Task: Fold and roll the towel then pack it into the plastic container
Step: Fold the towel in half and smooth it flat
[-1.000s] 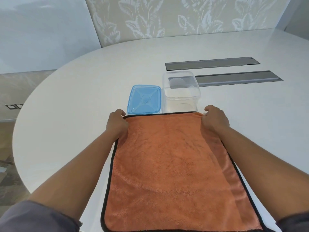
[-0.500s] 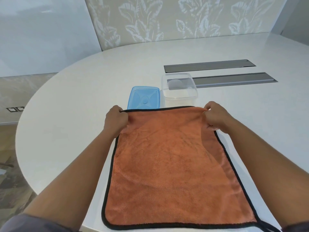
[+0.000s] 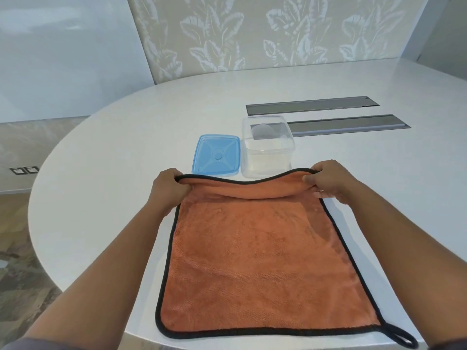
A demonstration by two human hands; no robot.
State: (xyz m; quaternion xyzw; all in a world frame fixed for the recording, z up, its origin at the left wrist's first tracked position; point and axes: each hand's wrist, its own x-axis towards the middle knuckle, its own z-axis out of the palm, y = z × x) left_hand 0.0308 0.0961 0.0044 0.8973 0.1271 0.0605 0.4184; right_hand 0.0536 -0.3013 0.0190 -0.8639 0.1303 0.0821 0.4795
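Two hands: both pinched the far corners of the towel, fingers curled round its black-trimmed edge.
Left hand (image 3: pixel 168 189): gripped the far left corner, raised off the tabletop.
Right hand (image 3: pixel 328 181): gripped the far right corner, lifted likewise.
Towel (image 3: pixel 255 261): orange, mostly flat by the near edge of the tabletop (image 3: pixel 121 157), far edge curling toward the person, hanging loop at the near right corner.
Container (image 3: pixel 267 147): clear, lidless, just beyond the towel.
Lid (image 3: pixel 216 155): blue, flat, just left of the container.
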